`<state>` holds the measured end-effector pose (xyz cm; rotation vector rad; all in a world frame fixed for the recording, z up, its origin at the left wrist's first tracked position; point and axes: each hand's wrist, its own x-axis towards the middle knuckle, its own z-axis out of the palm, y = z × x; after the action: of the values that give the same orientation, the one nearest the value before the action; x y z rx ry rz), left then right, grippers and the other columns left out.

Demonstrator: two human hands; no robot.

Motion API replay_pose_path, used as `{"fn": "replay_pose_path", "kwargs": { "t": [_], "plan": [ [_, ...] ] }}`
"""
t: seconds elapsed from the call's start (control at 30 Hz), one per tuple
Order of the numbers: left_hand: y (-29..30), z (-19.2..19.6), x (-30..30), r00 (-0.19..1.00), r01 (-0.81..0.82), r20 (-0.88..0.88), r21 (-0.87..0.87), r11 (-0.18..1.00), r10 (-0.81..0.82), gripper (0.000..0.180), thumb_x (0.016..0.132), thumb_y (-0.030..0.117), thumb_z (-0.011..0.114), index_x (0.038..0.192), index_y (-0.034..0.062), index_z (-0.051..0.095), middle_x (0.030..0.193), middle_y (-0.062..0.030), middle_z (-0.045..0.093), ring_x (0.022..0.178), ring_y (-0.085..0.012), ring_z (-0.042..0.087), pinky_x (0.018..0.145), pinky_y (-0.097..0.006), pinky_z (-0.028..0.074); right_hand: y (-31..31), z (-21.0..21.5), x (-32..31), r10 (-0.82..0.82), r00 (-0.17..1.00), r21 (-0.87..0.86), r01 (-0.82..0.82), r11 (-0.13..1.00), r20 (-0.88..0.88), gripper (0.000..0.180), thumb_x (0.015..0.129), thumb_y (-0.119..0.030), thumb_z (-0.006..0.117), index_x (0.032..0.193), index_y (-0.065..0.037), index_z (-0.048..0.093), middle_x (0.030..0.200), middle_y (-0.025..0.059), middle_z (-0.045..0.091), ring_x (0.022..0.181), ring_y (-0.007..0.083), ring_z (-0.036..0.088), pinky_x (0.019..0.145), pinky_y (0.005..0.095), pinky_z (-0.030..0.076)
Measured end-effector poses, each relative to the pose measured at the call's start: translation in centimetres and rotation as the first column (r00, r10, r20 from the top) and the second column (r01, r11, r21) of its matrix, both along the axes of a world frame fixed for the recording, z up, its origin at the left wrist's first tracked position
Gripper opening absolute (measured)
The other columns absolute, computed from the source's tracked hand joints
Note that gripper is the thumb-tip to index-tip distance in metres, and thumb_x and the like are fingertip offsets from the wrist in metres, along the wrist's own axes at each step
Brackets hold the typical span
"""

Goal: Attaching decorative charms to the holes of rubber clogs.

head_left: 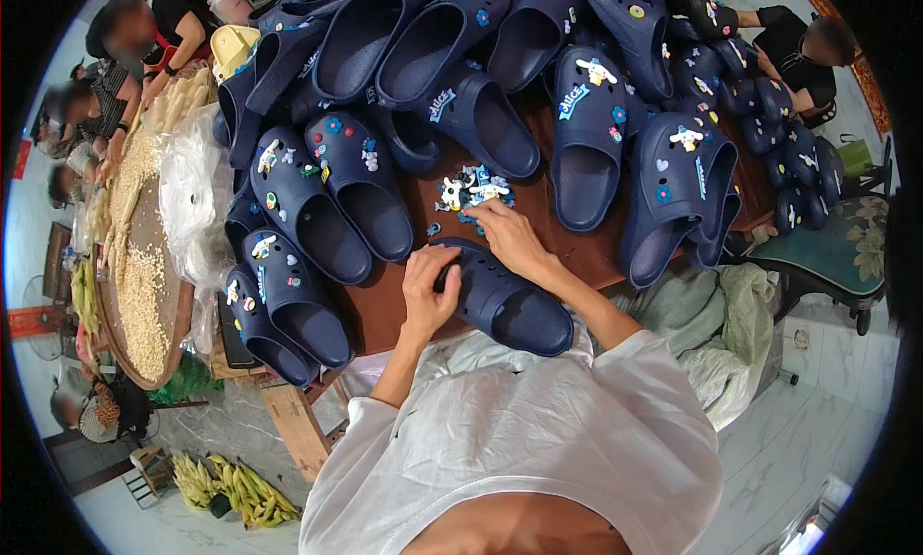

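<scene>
Navy clog (507, 299), toe pointing away leftward, colourful charms (477, 187) heaped beyond

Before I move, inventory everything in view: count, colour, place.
Perforated foam clog: one, navy, between the hands
Decorated foam clogs: many, navy, heaped around the table
Small moulded charms: one pile, multicoloured, beyond the clog
Tabletop: one, brown, under the clogs
Crinkled plastic bags: several, clear, left
Round tray: one, brown, far left, holding kernels
Long produce: one heap, yellow, lower left
Floral cushioned chair: one, green, right
Crumpled sacking: uncountable, pale green, right
People: several, mostly dark clothing, left and right
T-shirt: one, white, bottom centre
Left hand: one, bare, on clog's toe
Right hand: one, bare, at charms
</scene>
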<state>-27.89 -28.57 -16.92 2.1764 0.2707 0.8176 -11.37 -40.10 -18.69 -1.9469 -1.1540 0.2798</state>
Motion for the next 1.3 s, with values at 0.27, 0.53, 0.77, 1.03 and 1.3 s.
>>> {"fn": "replay_pose_path", "kwargs": {
  "t": [0.27, 0.53, 0.77, 1.03, 1.3],
  "plan": [
    [-5.6, 3.3, -1.9, 0.995, 0.090, -0.042, 0.116, 0.989, -0.085, 0.046, 0.070, 0.030, 0.079, 0.111, 0.0116, 0.074, 0.121, -0.0120, 0.064, 0.121, -0.0376, 0.054, 0.103, -0.049, 0.038, -4.5, 2.1, 1.3, -0.327, 0.900, 0.236, 0.397, 0.887, -0.287, 0.035, 0.098, -0.012, 0.062, 0.131, -0.001, 0.058, 0.119, 0.0150, 0.060, 0.103, 0.0234, 0.066, 0.081, 0.0339, 0.057],
    [-8.1, 4.3, -2.4, 0.971, 0.075, -0.235, 0.147, 0.986, -0.039, 0.059, 0.073, 0.015, 0.079, 0.130, 0.0141, 0.064, 0.142, -0.0146, 0.048, 0.134, -0.0394, 0.040, 0.109, -0.052, 0.033, -6.6, 4.5, 7.5, -0.013, 0.360, 0.248, 0.669, 0.701, -0.933, 0.054, 0.101, -0.030, 0.063, 0.142, 0.000, 0.044, 0.137, 0.0159, 0.053, 0.129, 0.0289, 0.052, 0.107, 0.0435, 0.046],
    [-7.8, 2.1, -1.9, 0.936, 0.122, -0.336, 0.031, 0.992, -0.105, 0.067, 0.071, -0.006, 0.060, 0.135, 0.0124, 0.059, 0.140, -0.0139, 0.050, 0.137, -0.0400, 0.039, 0.115, -0.056, 0.027, -4.8, 4.4, 9.6, 0.187, 0.191, 0.266, 0.759, 0.594, -0.964, 0.049, 0.099, -0.033, 0.065, 0.133, -0.004, 0.046, 0.143, 0.0141, 0.046, 0.137, 0.0324, 0.043, 0.116, 0.0501, 0.038],
    [-7.6, 3.3, -1.8, 0.974, 0.109, -0.198, -0.018, 0.994, -0.110, 0.061, 0.071, -0.016, 0.053, 0.125, 0.0086, 0.067, 0.130, -0.0106, 0.063, 0.129, -0.0346, 0.053, 0.113, -0.054, 0.036, -9.1, 7.1, 5.0, 0.197, 0.195, 0.266, 0.847, 0.461, -0.961, 0.029, 0.097, -0.022, 0.060, 0.122, -0.010, 0.055, 0.119, 0.0076, 0.059, 0.113, 0.0248, 0.057, 0.110, 0.0483, 0.041],
    [-4.7, 8.4, 4.8, 0.907, 0.416, -0.049, 0.266, 0.869, -0.419, 0.058, 0.070, -0.016, 0.055, 0.121, 0.0071, 0.070, 0.128, -0.0101, 0.066, 0.127, -0.0321, 0.056, 0.112, -0.052, 0.040, -16.3, 11.7, -1.7, 0.059, 0.461, 0.465, 0.879, 0.108, -0.885, 0.052, 0.096, -0.027, 0.053, 0.140, 0.000, 0.047, 0.138, 0.0138, 0.056, 0.124, 0.0283, 0.056, 0.109, 0.0458, 0.043]
  ]
}}
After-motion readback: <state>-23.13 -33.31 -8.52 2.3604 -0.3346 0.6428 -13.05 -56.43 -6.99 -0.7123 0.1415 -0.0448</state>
